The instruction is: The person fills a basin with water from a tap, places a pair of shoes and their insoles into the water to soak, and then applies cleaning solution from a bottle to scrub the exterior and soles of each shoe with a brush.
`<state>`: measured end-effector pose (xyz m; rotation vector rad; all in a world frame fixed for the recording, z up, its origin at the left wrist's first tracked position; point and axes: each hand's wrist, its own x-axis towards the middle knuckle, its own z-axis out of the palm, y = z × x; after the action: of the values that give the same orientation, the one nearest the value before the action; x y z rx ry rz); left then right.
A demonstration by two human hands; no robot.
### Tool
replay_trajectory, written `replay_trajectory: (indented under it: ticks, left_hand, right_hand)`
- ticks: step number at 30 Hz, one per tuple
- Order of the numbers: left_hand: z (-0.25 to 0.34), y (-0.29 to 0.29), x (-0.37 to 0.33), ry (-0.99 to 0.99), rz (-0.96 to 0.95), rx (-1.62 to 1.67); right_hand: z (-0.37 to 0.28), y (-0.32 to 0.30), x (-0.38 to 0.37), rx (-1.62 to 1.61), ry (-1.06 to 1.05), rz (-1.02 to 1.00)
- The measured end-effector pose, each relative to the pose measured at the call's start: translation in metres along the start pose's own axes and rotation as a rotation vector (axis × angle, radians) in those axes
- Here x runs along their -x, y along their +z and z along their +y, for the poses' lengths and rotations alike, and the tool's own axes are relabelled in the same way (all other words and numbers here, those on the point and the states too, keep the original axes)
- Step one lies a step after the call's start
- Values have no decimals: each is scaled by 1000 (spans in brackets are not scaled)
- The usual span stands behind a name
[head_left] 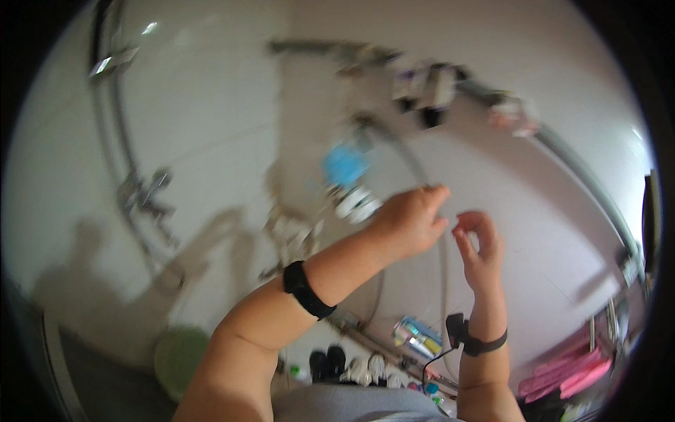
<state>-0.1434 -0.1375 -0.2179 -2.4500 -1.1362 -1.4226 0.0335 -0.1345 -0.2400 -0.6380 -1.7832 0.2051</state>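
My left hand (413,224) is raised before the wall, its fingers curled and thumb drawn in. Close to its right is my right hand (483,250), with thumb and fingertips bent into a pinch. The hands stay a little apart. Whatever either one holds, if anything, is too small and blurred to make out. Beyond the left hand, a blurred white object (357,204) sits near the wall, just below a bright blue item (344,166). A black band circles my left forearm, and a black strap with a small device (458,329) is on my right wrist.
A grey rail (562,151) crosses the wall, with black-and-white items (437,91) and a pinkish item (515,114) hanging there. A metal tap (146,195) is at left. Lower down are a green basin (181,360), several shoes (328,362), colourful packages (418,337) and pink cloth (566,371).
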Motion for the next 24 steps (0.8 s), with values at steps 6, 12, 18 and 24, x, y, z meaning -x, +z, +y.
replay_trajectory:
  ticks: [6, 12, 18, 24]
  left_hand:
    - [-70, -43, 245, -580, -182, 56]
    - [-60, -135, 428, -999, -183, 5]
    - [-48, -185, 553, -1255, -113, -18]
    - [-45, -192, 638, -1634, 60, 66]
  right_hand:
    - [-2, 159, 122, -81, 486, -573]
    - [-97, 296, 179, -183, 262, -979]
    - [-169, 393, 216, -263, 179, -1286]
    - [-159, 482, 267, -211, 160, -1617]
